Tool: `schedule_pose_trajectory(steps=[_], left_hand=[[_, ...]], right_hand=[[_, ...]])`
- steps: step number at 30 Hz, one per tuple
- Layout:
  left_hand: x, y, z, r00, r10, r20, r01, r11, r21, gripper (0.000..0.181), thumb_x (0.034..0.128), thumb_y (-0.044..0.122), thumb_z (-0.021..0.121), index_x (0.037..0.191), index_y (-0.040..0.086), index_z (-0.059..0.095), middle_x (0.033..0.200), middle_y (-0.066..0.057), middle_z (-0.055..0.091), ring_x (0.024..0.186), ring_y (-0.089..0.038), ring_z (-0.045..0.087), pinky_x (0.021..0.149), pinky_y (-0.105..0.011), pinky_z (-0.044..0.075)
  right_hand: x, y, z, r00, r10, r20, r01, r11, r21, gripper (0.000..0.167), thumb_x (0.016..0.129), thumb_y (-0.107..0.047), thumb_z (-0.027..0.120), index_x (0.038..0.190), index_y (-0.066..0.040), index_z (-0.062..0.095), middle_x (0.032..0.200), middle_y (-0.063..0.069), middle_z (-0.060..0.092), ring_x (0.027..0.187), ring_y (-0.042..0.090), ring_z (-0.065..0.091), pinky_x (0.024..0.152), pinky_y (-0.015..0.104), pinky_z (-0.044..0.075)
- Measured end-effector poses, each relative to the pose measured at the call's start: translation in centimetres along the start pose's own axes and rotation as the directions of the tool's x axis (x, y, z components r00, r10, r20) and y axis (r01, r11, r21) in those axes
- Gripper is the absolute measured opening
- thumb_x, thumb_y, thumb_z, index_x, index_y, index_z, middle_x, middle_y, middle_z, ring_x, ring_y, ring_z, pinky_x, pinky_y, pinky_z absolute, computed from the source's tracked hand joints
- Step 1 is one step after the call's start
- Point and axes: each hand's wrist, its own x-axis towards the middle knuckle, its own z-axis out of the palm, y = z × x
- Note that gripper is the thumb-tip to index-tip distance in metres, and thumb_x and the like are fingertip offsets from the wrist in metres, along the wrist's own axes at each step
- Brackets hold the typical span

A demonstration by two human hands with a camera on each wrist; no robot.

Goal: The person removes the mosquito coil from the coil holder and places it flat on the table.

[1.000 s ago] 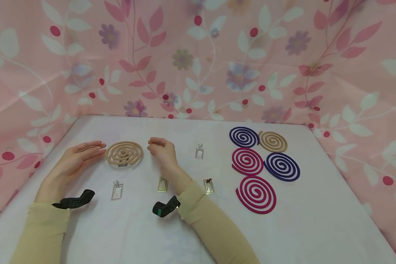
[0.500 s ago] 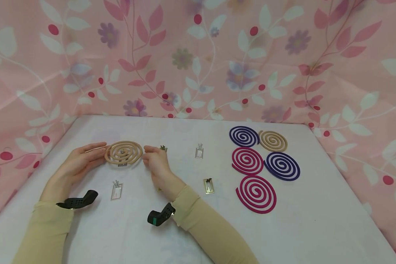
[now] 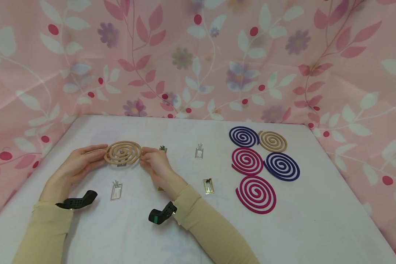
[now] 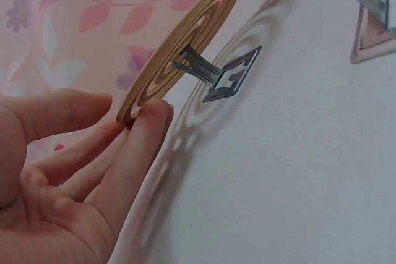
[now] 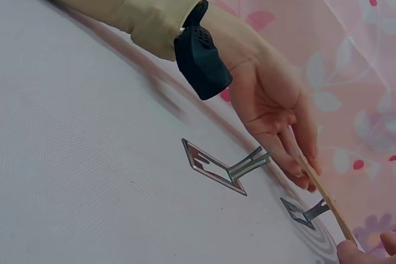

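A tan mosquito coil (image 3: 123,143) sits flat, raised above the table on the upright prongs of a small metal stand (image 4: 232,78). My left hand (image 3: 77,163) holds its left rim. In the left wrist view, fingertips (image 4: 154,115) lie under that rim with the thumb at its upper side. On the opposite rim, my right hand (image 3: 156,163) pinches the coil; only its fingertips (image 5: 348,253) show in the right wrist view. That view also shows the left hand (image 5: 272,91) beyond. Part of the stand is hidden beneath the coil.
Silver stands (image 3: 116,191) (image 3: 199,151) and a gold stand (image 3: 209,186) stand on the white table (image 3: 283,231). Two more are partly behind the right hand. At right lie purple coils (image 3: 282,166), pink coils (image 3: 256,194) and another tan coil (image 3: 273,141).
Both hands have closed in on the tan coil from its sides, the right hand moving left until it reaches the rim. The coil has shifted very slightly left.
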Motion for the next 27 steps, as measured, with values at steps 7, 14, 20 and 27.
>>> schedule_pose_trajectory(steps=[7,14,20,27], left_hand=[[-0.1,0.0,0.3,1.0,0.009,0.008,-0.009,1.0,-0.016,0.022,0.0994,0.0,0.057,0.116,0.011,0.064,0.108,0.003,0.073,0.099,-0.007,0.07,0.083,-0.027,0.059],[-0.3,0.3,0.7,1.0,0.008,-0.005,-0.008,1.0,-0.024,0.022,0.0995,0.0,0.056,0.117,0.012,0.064,0.106,0.003,0.074,0.096,-0.008,0.071,0.082,-0.027,0.06],[-0.3,0.6,0.7,1.0,-0.003,-0.022,0.003,1.0,-0.002,0.02,0.0998,0.004,0.058,0.117,0.012,0.063,0.106,0.006,0.073,0.096,-0.006,0.07,0.082,-0.026,0.059],[-0.2,0.7,0.9,0.999,-0.007,-0.035,0.007,1.0,0.01,0.018,0.0991,0.008,0.06,0.116,0.013,0.064,0.106,0.008,0.073,0.096,-0.005,0.07,0.083,-0.026,0.059]], right_hand=[[0.1,-0.2,-0.2,0.999,0.002,0.036,-0.004,0.999,0.036,0.046,0.09,0.012,0.047,0.136,0.012,0.051,0.138,0.027,0.052,0.128,0.033,0.053,0.114,0.046,0.041],[0.0,-0.8,-0.1,0.999,-0.003,0.038,0.002,1.0,0.023,0.043,0.091,0.01,0.047,0.133,0.012,0.054,0.137,0.025,0.054,0.121,0.03,0.057,0.11,0.043,0.045],[-0.1,-1.2,-0.1,1.0,-0.004,0.025,0.004,0.999,0.031,0.041,0.09,0.011,0.049,0.13,0.012,0.056,0.133,0.023,0.058,0.114,0.027,0.059,0.109,0.043,0.047],[-0.2,-1.3,-0.1,1.0,-0.014,0.026,0.013,1.0,0.023,0.04,0.09,0.01,0.05,0.129,0.012,0.058,0.13,0.022,0.06,0.104,0.022,0.06,0.108,0.042,0.048]])
